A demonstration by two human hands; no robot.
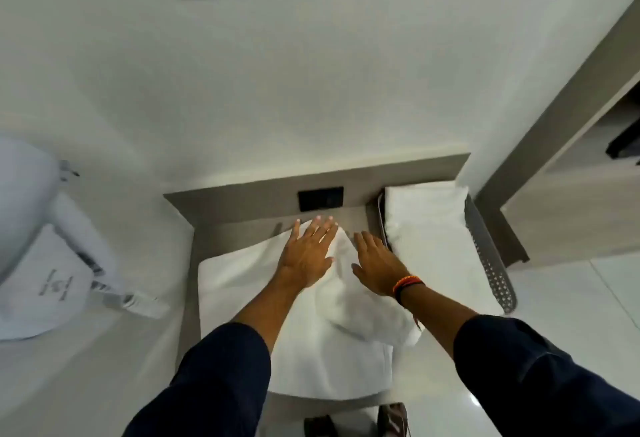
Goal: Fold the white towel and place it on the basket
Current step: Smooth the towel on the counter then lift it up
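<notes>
1. Under both arms, the white towel (277, 301) is lying spread on the grey surface (360, 218), its near edge hanging over the front; the dark sleeves are covering part of it.
2. At the bottom edge, two shoes (393, 417) are showing only partly, cut off by the frame.
3. Both hands are lying flat with fingers spread, gripping nothing: the left hand (308, 256) is pressing on the towel's far corner, and the right hand (377, 263) is resting on its bunched right side.
4. Just right of the right hand, the perforated basket (491, 263) is sitting with a folded towel (426, 225) inside.
</notes>
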